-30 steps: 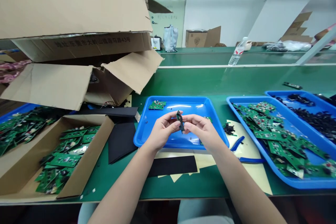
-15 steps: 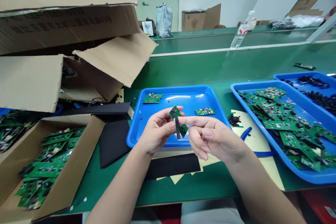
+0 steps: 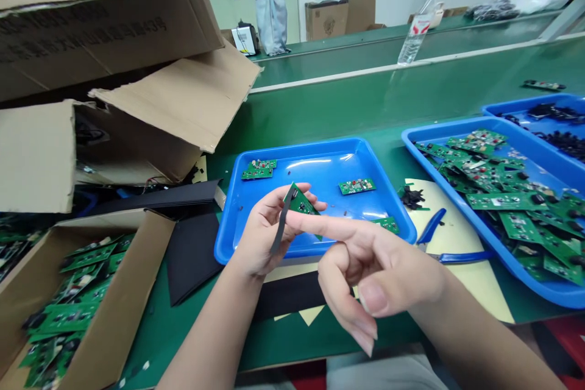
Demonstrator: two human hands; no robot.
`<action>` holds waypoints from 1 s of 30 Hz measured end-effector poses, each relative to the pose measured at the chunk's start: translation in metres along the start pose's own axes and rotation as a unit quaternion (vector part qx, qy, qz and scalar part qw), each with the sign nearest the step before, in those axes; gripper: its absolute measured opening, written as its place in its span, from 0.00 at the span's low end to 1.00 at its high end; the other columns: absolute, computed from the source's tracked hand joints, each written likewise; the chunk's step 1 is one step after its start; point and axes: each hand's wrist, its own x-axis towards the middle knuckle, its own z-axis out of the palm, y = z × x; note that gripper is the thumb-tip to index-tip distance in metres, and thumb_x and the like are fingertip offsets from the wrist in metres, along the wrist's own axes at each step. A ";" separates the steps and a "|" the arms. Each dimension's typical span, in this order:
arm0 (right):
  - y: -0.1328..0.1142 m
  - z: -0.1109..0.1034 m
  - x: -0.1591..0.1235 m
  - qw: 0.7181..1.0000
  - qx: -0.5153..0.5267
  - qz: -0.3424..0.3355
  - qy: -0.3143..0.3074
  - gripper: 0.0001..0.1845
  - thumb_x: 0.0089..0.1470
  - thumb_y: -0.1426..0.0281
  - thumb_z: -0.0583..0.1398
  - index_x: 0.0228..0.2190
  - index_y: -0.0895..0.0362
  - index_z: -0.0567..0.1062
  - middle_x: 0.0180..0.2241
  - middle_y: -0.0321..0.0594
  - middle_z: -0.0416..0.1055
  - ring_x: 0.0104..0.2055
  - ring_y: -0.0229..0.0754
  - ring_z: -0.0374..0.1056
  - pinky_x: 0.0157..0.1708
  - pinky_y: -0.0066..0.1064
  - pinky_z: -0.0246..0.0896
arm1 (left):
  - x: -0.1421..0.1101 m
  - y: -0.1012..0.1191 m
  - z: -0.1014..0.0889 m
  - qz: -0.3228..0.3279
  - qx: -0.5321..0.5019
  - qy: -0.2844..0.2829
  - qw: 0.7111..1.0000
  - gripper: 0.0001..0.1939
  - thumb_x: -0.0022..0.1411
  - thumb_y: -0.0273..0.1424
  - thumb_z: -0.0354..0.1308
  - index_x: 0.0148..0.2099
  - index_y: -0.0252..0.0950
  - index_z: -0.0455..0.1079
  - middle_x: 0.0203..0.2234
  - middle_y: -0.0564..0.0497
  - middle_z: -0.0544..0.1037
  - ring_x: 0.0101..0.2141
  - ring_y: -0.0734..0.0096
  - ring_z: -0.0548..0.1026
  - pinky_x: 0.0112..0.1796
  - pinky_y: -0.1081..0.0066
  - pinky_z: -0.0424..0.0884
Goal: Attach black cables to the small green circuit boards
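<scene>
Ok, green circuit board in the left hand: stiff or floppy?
Probably stiff and light: the green circuit board stays flat, gripped by the left hand. Being flat, it seems unlikely to roll, though its raised components could snag.

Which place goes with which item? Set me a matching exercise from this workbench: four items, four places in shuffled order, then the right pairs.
Items:
1. Green circuit board with black strip
2. Small rectangular green circuit board
3. Blue-handled pliers
4. Clear plastic water bottle

Places:
A. Cream paper sheet
B. Person's left hand
C. Far green workbench
D. Bright blue plastic tray

Right pairs: 1-B, 2-D, 3-A, 4-C
</scene>
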 end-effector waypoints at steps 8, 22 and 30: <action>-0.002 0.001 0.002 1.000 0.019 0.005 -0.014 0.42 0.52 0.66 0.65 0.63 0.52 0.54 0.21 0.30 0.67 0.22 0.30 0.67 0.26 0.21 0.67 | 0.001 0.003 -0.002 -0.026 -0.028 -0.013 0.999 0.19 0.46 0.32 0.72 0.43 0.42 0.76 0.35 0.53 0.77 0.36 0.72 0.78 0.39 0.76 0.76; -0.001 -0.002 0.001 0.999 0.030 -0.023 -0.032 0.35 0.56 0.68 0.62 0.62 0.49 0.57 0.21 0.30 0.67 0.23 0.29 0.68 0.26 0.19 0.65 | 0.003 -0.001 -0.003 0.010 -0.049 0.006 0.999 0.18 0.49 0.30 0.70 0.45 0.43 0.76 0.37 0.54 0.76 0.38 0.73 0.77 0.42 0.74 0.76; -0.001 -0.005 0.004 0.999 0.001 -0.015 0.039 0.42 0.53 0.64 0.64 0.63 0.61 0.54 0.16 0.30 0.65 0.16 0.31 0.62 0.17 0.19 0.59 | 0.002 -0.003 0.000 0.012 -0.048 0.032 0.998 0.15 0.51 0.31 0.69 0.43 0.44 0.76 0.38 0.54 0.75 0.38 0.74 0.76 0.41 0.74 0.75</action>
